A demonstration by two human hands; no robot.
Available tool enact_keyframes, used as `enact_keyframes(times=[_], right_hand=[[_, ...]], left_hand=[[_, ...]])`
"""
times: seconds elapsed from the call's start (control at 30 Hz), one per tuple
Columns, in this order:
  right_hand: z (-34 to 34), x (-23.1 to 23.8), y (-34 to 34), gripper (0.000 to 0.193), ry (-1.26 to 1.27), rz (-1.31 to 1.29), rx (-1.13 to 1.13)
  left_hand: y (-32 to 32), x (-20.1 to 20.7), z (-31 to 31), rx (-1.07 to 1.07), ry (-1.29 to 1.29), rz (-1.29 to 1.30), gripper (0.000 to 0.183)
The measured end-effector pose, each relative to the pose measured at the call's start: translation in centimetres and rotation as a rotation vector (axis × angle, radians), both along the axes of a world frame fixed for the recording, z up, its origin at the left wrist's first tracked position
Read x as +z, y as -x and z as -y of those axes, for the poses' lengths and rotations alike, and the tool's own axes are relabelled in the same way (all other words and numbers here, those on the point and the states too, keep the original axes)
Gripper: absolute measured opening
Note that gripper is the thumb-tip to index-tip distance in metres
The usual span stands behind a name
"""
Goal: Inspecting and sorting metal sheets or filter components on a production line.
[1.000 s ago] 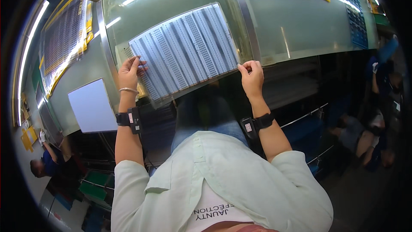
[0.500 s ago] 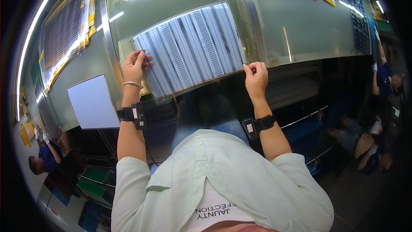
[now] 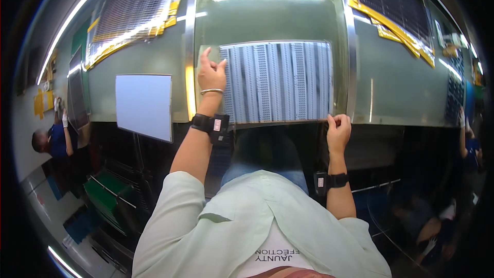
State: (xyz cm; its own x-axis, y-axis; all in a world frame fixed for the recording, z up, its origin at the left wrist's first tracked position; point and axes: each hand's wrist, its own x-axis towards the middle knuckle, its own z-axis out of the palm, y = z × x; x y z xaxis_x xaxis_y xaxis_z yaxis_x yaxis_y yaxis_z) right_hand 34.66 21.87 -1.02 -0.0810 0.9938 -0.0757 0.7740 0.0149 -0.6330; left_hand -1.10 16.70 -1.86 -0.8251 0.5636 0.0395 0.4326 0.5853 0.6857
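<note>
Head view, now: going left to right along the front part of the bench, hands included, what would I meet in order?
Plain pale rectangular sheet → left hand → striped, finely patterned sheet → right hand → dark blue patterned panel.

Around the patterned sheet [image 3: 278, 83] we observe smooth, glossy tabletop [image 3: 267, 20]; left of it, matt panel [image 3: 144, 104]; right, shiny metal strip [image 3: 351, 67].
</note>
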Motion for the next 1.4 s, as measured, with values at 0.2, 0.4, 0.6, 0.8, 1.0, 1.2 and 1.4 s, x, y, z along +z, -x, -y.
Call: enact_keyframes(times=[0.2, 0.4, 0.6, 0.8, 1.0, 1.2, 1.4], right_hand=[[0.1, 0.1, 0.3, 0.021, 0.039, 0.015, 0.001], [-0.2, 0.2, 0.3, 0.022, 0.049, 0.042, 0.005], [-0.5, 1.3, 0.2, 0.018, 0.062, 0.126, -0.001], [-7.7, 1.5, 6.3, 0.052, -0.449, 0.422, 0.540], [-14.8, -0.9, 7.2, 0.054, -0.549, 0.510, 0.534], [-16.4, -3.2, 9.2, 0.060, -0.500, 0.527, 0.771], [-7.7, -1.8, -2.1, 0.082, -0.481, 0.313, 0.922]], left_hand=[[0.8, 0.3, -0.7, -0.154, 0.214, -0.128, 0.048], [0.6, 0.3, -1.2, -0.179, 0.339, -0.145, 0.045], [-0.1, 0.9, -1.6, -0.234, 0.500, -0.312, 0.040], [0.3, -0.8, 0.5, -0.312, 0.414, -0.708, 0.049], [-0.7, -1.4, -1.5, -0.399, 0.297, -0.597, 0.053], [0.2, -1.8, -0.7, -0.373, 0.452, -0.659, 0.054], [-0.6, -2.0, -0.8, -0.242, 0.524, -0.975, 0.051]])
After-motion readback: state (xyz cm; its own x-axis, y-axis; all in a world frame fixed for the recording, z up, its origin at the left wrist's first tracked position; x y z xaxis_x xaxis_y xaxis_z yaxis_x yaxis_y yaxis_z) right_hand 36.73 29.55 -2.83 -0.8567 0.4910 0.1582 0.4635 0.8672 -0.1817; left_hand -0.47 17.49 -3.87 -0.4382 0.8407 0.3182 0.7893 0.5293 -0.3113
